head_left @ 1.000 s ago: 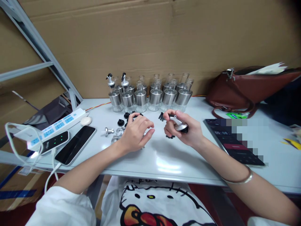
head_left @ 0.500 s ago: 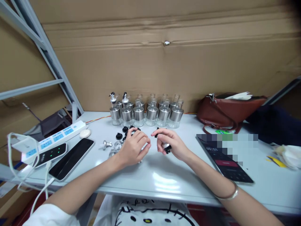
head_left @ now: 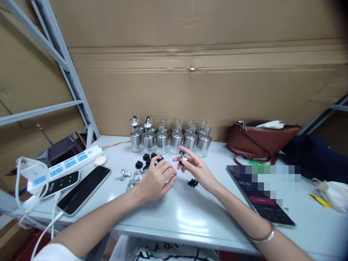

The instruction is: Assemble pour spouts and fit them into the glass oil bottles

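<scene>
My right hand [head_left: 195, 169] is lifted a little above the table [head_left: 190, 214], fingers pinched on a small silver pourer cap [head_left: 183, 158]. My left hand [head_left: 157, 177] rests on the table with curled fingers over loose caps; what it grips is hidden. Black stoppers [head_left: 146, 159] and silver spouts [head_left: 125, 174] lie just left of it. A small pile of black plugs [head_left: 193, 182] sits under my right hand. Several glass bottles with steel collars [head_left: 168, 137] stand in rows at the back; two at the left carry pourers [head_left: 134, 121].
A white power strip [head_left: 65, 166], a charging device [head_left: 58, 183] and a black phone [head_left: 83, 189] lie at the left. A tablet [head_left: 261, 195] lies at the right, a brown bag [head_left: 261, 139] behind it. Cardboard forms the back wall.
The camera tilted up. My right hand rose and moved toward the bottles with the cap, uncovering the black plugs. My left hand stayed on the loose parts.
</scene>
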`<state>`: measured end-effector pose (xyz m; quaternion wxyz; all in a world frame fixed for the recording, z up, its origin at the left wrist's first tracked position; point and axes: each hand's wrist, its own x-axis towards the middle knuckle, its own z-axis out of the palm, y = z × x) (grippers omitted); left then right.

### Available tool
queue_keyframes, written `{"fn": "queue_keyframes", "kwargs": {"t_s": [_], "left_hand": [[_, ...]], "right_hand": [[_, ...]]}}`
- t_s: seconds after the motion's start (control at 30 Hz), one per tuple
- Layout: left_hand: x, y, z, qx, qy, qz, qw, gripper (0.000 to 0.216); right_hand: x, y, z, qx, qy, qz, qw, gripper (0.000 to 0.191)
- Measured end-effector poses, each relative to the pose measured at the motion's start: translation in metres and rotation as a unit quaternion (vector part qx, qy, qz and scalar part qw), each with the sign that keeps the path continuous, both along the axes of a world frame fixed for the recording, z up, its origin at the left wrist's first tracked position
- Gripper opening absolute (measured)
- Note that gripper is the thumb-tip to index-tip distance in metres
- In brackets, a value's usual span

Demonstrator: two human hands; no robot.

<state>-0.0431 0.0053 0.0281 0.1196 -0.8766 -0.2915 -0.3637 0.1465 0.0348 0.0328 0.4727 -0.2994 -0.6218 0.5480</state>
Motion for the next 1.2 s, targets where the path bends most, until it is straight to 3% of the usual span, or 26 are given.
{"fn": "queue_keyframes", "kwargs": {"t_s": [0.13, 0.27, 0.37, 0.43, 0.67, 0.8, 0.9, 1.0, 1.2], "left_hand": [[0.0, 0.0, -0.001, 0.001, -0.001, -0.01, 1.0, 0.013], [0.0, -0.001, -0.001, -0.008, 0.006, -0.02, 1.0, 0.013], [0.001, -0.002, -0.002, -0.011, 0.009, -0.022, 1.0, 0.013], [0.001, -0.002, -0.002, -0.009, 0.008, -0.022, 1.0, 0.012], [0.001, 0.001, -0.004, -0.002, 0.006, -0.028, 1.0, 0.012], [0.0, 0.002, -0.005, -0.007, -0.001, -0.02, 1.0, 0.011], [0.0, 0.002, -0.004, -0.01, -0.024, -0.01, 1.0, 0.01], [-0.001, 0.003, -0.004, -0.018, -0.081, -0.002, 0.997, 0.016], [0.001, 0.011, -0.013, -0.031, -0.25, -0.068, 0.965, 0.055]], "right_hand": [[0.002, 0.007, 0.001, 0.102, -0.109, -0.076, 0.986, 0.032], [-0.001, 0.03, 0.027, 0.257, -0.183, -0.189, 0.93, 0.015], [-0.006, 0.061, 0.048, 0.339, -0.223, -0.247, 0.88, 0.025], [-0.011, 0.082, 0.055, 0.354, -0.231, -0.275, 0.864, 0.029], [-0.057, 0.124, 0.054, 0.452, -0.246, -0.236, 0.824, 0.024], [-0.08, 0.135, 0.045, 0.412, -0.246, -0.238, 0.845, 0.02], [-0.081, 0.138, 0.039, 0.395, -0.232, -0.229, 0.859, 0.026], [-0.07, 0.128, 0.04, 0.416, -0.196, -0.249, 0.852, 0.025], [-0.033, 0.069, 0.062, 0.455, -0.131, -0.315, 0.822, 0.027]]}}
